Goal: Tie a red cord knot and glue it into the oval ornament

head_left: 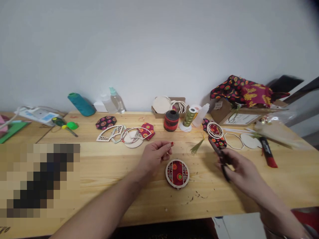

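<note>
My left hand (157, 155) is closed in a pinch, thumb against forefinger, above the middle of the table. A small red piece (171, 143) shows at its fingertips, too small to identify. Just below lies a round ornament (183, 174), a pale wooden lattice frame over dark red patterned fabric. My right hand (238, 171) grips dark-handled scissors (216, 148), their blades pointing up and left. Between the hands, farther back, is a green tassel (197, 147). Beyond the scissors lies another framed fabric ornament (214, 130).
A red-and-black thread spool (171, 121), a green spool (190, 117) and a white bottle (201, 115) stand behind. Wooden cutouts (129, 136) lie left. A teal thread cone (81, 104) leans at the wall. Fabric tops a cardboard box (224, 114); a red-and-black packet (268, 153) lies right.
</note>
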Demonstrator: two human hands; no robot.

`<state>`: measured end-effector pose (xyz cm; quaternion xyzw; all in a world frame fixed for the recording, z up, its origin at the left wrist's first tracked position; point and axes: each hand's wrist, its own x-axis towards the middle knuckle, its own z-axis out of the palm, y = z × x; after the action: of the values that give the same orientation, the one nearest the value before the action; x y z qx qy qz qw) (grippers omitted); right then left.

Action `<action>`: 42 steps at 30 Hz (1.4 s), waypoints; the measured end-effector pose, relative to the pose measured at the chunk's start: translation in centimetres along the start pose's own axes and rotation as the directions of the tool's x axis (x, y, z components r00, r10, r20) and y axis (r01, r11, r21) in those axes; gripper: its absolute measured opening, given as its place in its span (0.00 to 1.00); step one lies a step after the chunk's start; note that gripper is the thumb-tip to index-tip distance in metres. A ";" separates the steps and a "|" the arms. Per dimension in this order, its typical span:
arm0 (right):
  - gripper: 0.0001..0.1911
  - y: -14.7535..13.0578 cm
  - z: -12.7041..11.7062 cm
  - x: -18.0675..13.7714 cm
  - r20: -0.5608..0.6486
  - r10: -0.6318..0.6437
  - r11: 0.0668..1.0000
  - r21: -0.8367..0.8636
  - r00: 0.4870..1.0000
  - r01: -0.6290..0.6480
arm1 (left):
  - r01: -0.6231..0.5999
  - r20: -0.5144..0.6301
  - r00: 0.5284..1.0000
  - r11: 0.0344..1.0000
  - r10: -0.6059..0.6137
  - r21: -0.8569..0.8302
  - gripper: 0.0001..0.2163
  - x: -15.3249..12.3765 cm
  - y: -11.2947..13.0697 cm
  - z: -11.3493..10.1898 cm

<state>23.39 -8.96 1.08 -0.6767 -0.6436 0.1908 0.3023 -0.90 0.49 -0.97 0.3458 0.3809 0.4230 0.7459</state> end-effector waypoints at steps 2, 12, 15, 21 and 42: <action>0.08 -2.0 1.9 1.7 0.075 -0.020 0.986 0.164 0.997 0.007 | -0.002 0.006 1.000 0.999 0.003 -0.042 0.10 0.0 0.2 0.1; 0.15 -5.6 5.9 5.2 0.214 -0.195 0.967 -0.123 0.957 0.224 | -0.015 -0.027 1.000 0.980 0.010 -0.198 0.09 0.2 0.4 -0.1; 0.16 -5.1 6.4 4.6 0.207 -0.184 0.956 -0.190 0.961 0.224 | -0.025 -0.044 0.999 0.973 0.015 -0.230 0.09 0.3 0.3 -0.1; 0.16 -5.0 6.3 4.6 0.235 -0.151 0.953 -0.222 0.960 0.204 | -0.044 -0.028 0.999 0.978 0.039 -0.205 0.06 0.2 0.0 -0.3; 0.13 -4.7 6.7 4.5 0.211 -0.136 0.966 -0.188 0.968 0.176 | -0.038 0.031 0.999 0.991 0.043 -0.131 0.05 0.1 0.1 0.0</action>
<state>15.97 -3.46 -0.21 -0.6291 -0.7380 0.1648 0.1800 -0.90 0.62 -0.96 0.3112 0.3327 0.4560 0.7645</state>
